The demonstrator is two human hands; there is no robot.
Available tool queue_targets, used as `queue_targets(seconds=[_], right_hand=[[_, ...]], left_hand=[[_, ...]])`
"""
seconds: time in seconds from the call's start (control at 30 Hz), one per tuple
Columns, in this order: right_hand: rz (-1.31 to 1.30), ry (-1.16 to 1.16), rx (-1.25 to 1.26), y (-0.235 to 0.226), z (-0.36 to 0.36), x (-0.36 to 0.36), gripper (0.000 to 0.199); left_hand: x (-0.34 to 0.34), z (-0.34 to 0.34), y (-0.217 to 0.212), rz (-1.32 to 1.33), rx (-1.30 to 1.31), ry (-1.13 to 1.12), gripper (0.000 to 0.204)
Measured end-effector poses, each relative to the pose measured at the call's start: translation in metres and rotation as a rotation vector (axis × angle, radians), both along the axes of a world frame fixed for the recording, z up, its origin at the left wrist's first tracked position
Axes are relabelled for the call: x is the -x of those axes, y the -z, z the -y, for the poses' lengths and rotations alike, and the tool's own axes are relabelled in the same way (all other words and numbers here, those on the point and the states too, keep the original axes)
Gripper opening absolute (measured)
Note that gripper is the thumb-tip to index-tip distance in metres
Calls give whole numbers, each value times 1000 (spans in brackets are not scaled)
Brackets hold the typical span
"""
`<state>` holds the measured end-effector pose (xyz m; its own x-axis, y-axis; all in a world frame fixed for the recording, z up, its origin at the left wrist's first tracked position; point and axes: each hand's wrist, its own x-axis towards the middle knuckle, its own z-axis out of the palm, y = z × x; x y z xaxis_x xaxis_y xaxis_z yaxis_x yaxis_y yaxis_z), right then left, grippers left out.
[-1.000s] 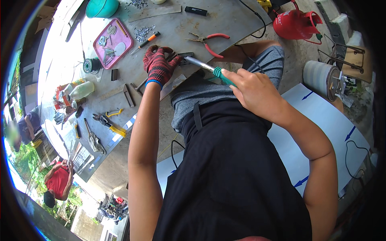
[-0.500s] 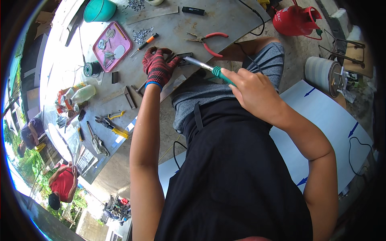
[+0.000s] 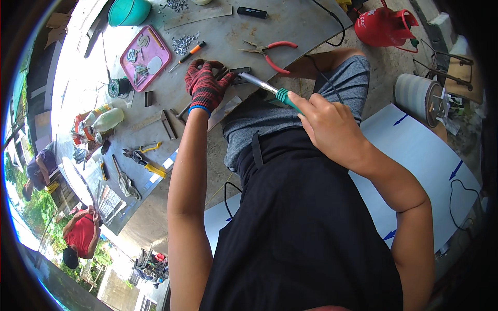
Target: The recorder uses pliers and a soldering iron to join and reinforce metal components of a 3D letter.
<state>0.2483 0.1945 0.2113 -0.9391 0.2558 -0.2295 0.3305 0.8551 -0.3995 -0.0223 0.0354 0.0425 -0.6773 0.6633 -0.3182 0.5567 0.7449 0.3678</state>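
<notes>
My left hand [image 3: 206, 83], in a red-and-black knit glove, presses down on a small dark metal piece [image 3: 239, 74] at the near edge of the grey workbench [image 3: 290, 26]. My bare right hand [image 3: 324, 122] grips a soldering iron [image 3: 264, 87] by its green handle. Its metal barrel points at the small piece, just beside the gloved fingers. A black cord [image 3: 324, 80] trails across my grey shorts.
Red-handled pliers [image 3: 272, 52] lie beyond the piece. A pink tray [image 3: 145, 52], an orange-handled screwdriver [image 3: 188, 53], loose screws, a wire spool [image 3: 118, 87], a teal bowl [image 3: 128, 10] and yellow-handled cutters [image 3: 148, 161] are on the bench. A red canister [image 3: 386, 25] stands at the right. Other people are at the far left.
The view has shifted a little. Both hands stay at the small piece, with the iron's tip held at nearly the same spot.
</notes>
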Motion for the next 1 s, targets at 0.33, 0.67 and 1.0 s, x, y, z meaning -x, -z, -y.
queue_targets(seconds=[0.33, 0.67, 1.0], right_hand=[[-12, 31, 139, 1, -12, 3, 47], [9, -7, 57, 3, -6, 3, 44], [76, 23, 63, 7, -5, -1, 54]], left_hand=[[-1, -2, -4, 0, 6, -8, 61], [1, 1, 3, -19, 11, 11, 61], [0, -3, -4, -5, 19, 11, 60]])
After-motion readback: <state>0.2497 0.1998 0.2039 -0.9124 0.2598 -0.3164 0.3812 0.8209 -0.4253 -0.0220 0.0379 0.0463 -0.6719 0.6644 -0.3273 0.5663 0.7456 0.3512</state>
